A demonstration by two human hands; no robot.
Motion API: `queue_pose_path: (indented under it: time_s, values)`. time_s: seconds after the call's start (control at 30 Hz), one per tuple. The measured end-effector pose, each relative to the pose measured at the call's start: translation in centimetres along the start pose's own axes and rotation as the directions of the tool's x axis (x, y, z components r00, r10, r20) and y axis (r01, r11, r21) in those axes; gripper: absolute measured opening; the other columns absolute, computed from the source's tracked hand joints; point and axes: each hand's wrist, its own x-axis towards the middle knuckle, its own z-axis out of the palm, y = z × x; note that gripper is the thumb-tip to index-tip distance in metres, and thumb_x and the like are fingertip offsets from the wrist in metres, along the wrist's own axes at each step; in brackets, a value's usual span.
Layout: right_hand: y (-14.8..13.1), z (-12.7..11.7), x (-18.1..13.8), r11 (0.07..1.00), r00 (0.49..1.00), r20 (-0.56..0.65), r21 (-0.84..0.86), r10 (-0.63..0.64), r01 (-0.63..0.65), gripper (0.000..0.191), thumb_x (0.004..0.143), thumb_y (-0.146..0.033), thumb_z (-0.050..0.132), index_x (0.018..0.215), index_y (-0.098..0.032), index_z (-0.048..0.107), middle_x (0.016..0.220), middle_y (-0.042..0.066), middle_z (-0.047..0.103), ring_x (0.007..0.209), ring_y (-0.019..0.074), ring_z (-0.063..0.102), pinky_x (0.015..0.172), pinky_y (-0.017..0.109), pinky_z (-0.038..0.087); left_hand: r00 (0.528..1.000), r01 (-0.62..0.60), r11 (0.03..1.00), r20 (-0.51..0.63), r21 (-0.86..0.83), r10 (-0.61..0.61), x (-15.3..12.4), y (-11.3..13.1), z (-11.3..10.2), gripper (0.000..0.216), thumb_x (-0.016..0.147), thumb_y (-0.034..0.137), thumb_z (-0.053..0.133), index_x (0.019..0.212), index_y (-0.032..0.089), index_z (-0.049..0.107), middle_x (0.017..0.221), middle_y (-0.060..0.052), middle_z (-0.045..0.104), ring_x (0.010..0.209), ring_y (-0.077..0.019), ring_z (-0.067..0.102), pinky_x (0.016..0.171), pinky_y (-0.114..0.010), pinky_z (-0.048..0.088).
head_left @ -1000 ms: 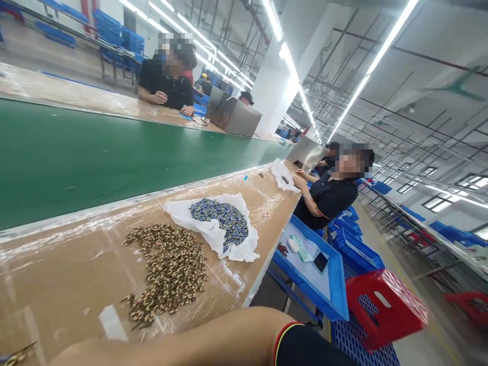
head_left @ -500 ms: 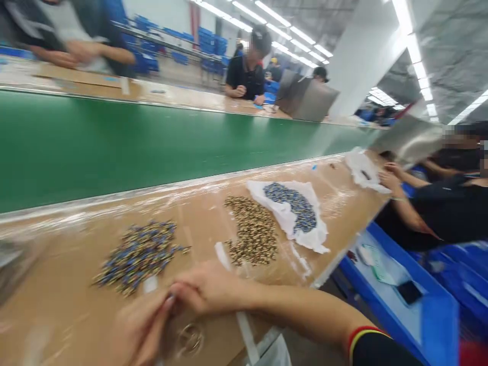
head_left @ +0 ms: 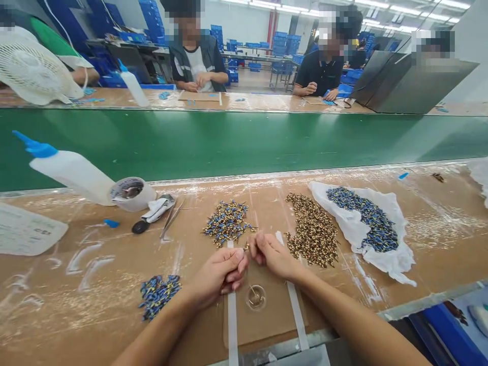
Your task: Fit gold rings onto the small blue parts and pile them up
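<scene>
My left hand (head_left: 223,272) is closed, thumb and forefinger pinching a small brass-coloured part (head_left: 246,247). Just beside it my right hand (head_left: 271,254) is closed too, its fingertips meeting the part; whatever they pinch is too small to name. Below the hands stands a small clear round dish (head_left: 255,298) with a thin stick in it. Beyond them lies a pile of blue-and-brass pieces (head_left: 225,222). A heap of brass pieces (head_left: 312,230) is right of my right hand. Near my left forearm sits a pile of mostly blue pieces (head_left: 159,295).
A white cloth (head_left: 400,216) with blue pieces lies at the right. At the left are a squeeze bottle (head_left: 78,173), a tape roll (head_left: 143,199), tweezers (head_left: 171,219) and a paper sheet (head_left: 28,231). A green conveyor belt (head_left: 244,142) runs behind; people work across it.
The view has swung left and levelled, bringing the bottle, tape roll and tweezers into sight. My hands stay close together and now show sharply, with the brass part visible between them.
</scene>
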Motion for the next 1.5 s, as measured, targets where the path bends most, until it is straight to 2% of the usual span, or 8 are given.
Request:
queue_pose_path:
  time_s: [0.17,0.4,0.5,0.6,0.77,0.87,1.07,1.5]
  values:
    - [0.1,-0.4,0.1,0.977,0.994,-0.009,0.187,0.110,-0.106,0.063,0.092,-0.071,0.028,0.068,-0.017,0.052,0.053,-0.003,0.045,0.045,0.0093,0.038,0.045,0.023,0.029,0.994,0.067,0.911,0.107,-0.406,-0.025,-0.7,0.8,-0.1,0.031,0.093,0.034,0.050,0.068,0.017,0.046,0.049,0.006,0.026,0.044,-0.0086,0.024,0.030,-0.013,0.017]
    - [-0.3,-0.1,-0.2,0.982,0.993,0.014,0.142,0.120,-0.121,0.063,0.090,-0.072,0.032,0.071,-0.016,0.054,0.058,-0.001,0.050,0.049,0.0098,0.043,0.047,0.023,0.032,0.995,0.022,0.895,0.093,-0.446,0.021,-0.9,0.9,-0.6,0.036,0.096,0.037,0.044,0.066,0.018,0.044,0.045,0.006,0.025,0.039,-0.0093,0.025,0.028,-0.015,0.016]
    - [-0.2,0.0,-0.2,0.988,0.994,0.020,0.113,0.105,-0.106,0.062,0.092,-0.070,0.030,0.072,-0.016,0.053,0.058,0.000,0.050,0.050,0.0101,0.043,0.048,0.023,0.032,0.999,-0.019,0.957,0.043,-0.288,0.033,-0.7,0.6,-0.5,0.037,0.096,0.041,0.043,0.067,0.019,0.042,0.045,0.007,0.025,0.038,-0.0092,0.027,0.029,-0.016,0.013]
    - [0.1,-0.1,-0.2,0.999,0.998,0.032,0.025,0.045,-0.046,0.061,0.096,-0.065,0.024,0.073,-0.017,0.052,0.059,-0.001,0.049,0.051,0.0107,0.043,0.050,0.023,0.034,0.993,-0.096,0.986,-0.054,0.134,0.104,-0.4,0.3,-0.3,0.039,0.096,0.046,0.042,0.068,0.018,0.044,0.049,0.006,0.031,0.043,-0.0097,0.035,0.036,-0.017,0.020]
    - [0.2,-0.3,-0.6,0.997,0.999,0.033,-0.076,-0.003,0.006,0.054,0.098,-0.059,0.029,0.069,-0.018,0.049,0.062,-0.001,0.047,0.058,0.0116,0.044,0.057,0.025,0.033,0.948,-0.173,0.527,-0.004,0.832,0.319,-0.2,0.0,0.1,0.039,0.099,0.036,0.037,0.067,0.016,0.047,0.058,0.002,0.046,0.056,-0.0110,0.041,0.057,-0.024,0.031]
    - [0.0,-0.3,-0.8,0.980,0.998,0.043,-0.192,-0.034,0.042,0.048,0.100,-0.051,0.035,0.064,-0.019,0.041,0.059,-0.003,0.040,0.057,0.0114,0.037,0.057,0.026,0.026,0.938,-0.198,0.395,0.056,0.897,0.342,-0.2,-0.3,0.0,0.033,0.098,0.029,0.037,0.069,0.017,0.047,0.059,0.002,0.045,0.055,-0.0119,0.040,0.058,-0.026,0.027]
    - [-0.1,-0.2,-1.0,0.859,0.987,0.126,-0.489,-0.104,0.153,0.040,0.101,-0.034,0.032,0.064,-0.020,0.037,0.059,-0.003,0.039,0.054,0.0120,0.035,0.056,0.027,0.021,0.935,-0.207,0.432,0.048,0.878,0.351,-0.1,-1.4,-0.2,0.030,0.095,0.024,0.044,0.066,0.018,0.050,0.059,0.001,0.045,0.054,-0.0133,0.039,0.057,-0.027,0.023]
    - [0.0,-0.2,-0.7,0.930,0.997,0.064,-0.363,-0.043,0.063,0.043,0.102,-0.041,0.031,0.065,-0.020,0.038,0.059,-0.003,0.040,0.054,0.0125,0.037,0.056,0.026,0.024,0.927,-0.188,0.443,0.010,0.877,0.375,0.1,-1.1,-0.5,0.028,0.094,0.022,0.047,0.067,0.018,0.053,0.059,0.000,0.048,0.055,-0.0135,0.040,0.057,-0.026,0.023]
